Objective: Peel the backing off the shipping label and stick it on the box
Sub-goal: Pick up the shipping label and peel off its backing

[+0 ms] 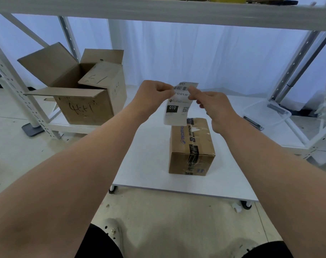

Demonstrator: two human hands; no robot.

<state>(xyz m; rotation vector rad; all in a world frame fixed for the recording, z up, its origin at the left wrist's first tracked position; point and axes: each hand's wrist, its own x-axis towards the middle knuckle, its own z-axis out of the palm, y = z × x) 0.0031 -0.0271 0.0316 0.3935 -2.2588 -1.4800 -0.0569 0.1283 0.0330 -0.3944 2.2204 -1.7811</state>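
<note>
White paper, the shipping label (178,106), hangs upright in the air between both hands, above the far end of the box (191,146) and not touching it as far as can be seen. The left hand (152,94) pinches the label's upper left edge beside the barcode, its fingers (165,90) curled in tight. The right hand (219,108) pinches the upper right part, with the thumb and fingertips (192,89) pressed together on the paper at the end of the barcode; the other fingers are curled loosely below. Whether the backing has begun to part from the label cannot be told. The label is a long strip, slightly bowed, printed on the side facing the camera and blank along its lower part. At its top runs a black barcode, under it a row of large characters of which "0-010-L30-" shows between the fingers. Lower down sits a black square marked "010" with a small QR code to its right; the fine print is too small to read. The box is brown cardboard, closed and sealed with clear tape and a dark printed tape, with blue letters reading "DECATHL" along its top. It stands on a white table (149,164). To the left an open carton (84,108) bears black handwritten marks that cannot be read with certainty.
</note>
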